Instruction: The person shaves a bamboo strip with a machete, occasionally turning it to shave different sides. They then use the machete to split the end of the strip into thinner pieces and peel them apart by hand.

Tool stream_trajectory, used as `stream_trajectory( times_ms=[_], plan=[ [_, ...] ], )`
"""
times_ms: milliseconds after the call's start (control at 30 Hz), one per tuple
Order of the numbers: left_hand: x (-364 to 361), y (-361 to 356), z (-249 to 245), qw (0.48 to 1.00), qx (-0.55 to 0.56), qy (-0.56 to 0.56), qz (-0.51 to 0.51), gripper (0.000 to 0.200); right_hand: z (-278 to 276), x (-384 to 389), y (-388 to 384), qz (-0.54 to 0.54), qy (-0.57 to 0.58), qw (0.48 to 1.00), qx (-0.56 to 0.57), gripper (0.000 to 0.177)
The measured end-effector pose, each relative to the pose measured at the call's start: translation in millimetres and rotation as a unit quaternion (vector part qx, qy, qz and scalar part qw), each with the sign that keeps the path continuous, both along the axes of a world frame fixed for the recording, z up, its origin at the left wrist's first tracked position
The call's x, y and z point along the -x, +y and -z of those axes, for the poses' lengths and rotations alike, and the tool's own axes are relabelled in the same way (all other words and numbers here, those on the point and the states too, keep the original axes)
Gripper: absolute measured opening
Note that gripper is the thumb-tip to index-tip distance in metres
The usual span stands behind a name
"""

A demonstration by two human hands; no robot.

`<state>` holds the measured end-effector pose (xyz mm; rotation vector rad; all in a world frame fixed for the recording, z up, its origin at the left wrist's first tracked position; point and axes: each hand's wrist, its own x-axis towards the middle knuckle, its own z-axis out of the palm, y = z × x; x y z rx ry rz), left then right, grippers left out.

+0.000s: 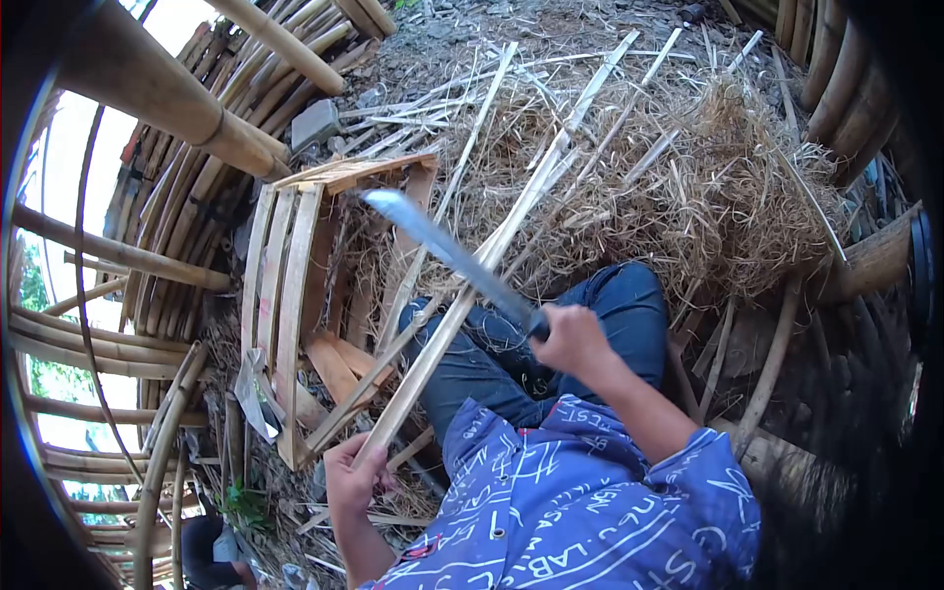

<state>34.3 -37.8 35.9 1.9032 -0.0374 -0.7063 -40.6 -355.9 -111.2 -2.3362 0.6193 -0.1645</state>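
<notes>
A long, pale bamboo strip (430, 362) slants across my lap, its near end gripped in my left hand (356, 474). My right hand (573, 340) is wrapped round the dark handle of a machete (447, 251). The broad blade points up and to the left and crosses over the strip above my knees. Both my legs (615, 305) are bent in dark blue trousers, and a few thin shavings lie on them. Beyond my knees, the far end of the strip lies over a heap of curly shavings (678, 206).
To the left stands a slatted wooden crate (300, 285). Several more split strips (600, 84) lie across the shavings. Bamboo poles (167, 88) rise along the left, with more poles (846, 88) at the right. A grey block (315, 125) sits behind the crate.
</notes>
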Motion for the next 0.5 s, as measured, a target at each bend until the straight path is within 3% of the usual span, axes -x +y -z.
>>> stream_trajectory(
  times_ms=[167,300,500],
  plan=[
    [8,5,10,1.0,0.017,-0.003,0.004,0.023,-30,18,61,-0.121,-0.027,0.985,-0.118,0.023],
    [16,5,11,1.0,0.012,-0.016,-0.001,0.025,-47,18,72,-0.164,0.031,0.978,-0.126,0.024],
    [29,11,26,0.999,0.014,-0.04,-0.007,0.027,-27,12,40,-0.136,0.07,0.988,0.021,0.023]
  ],
)
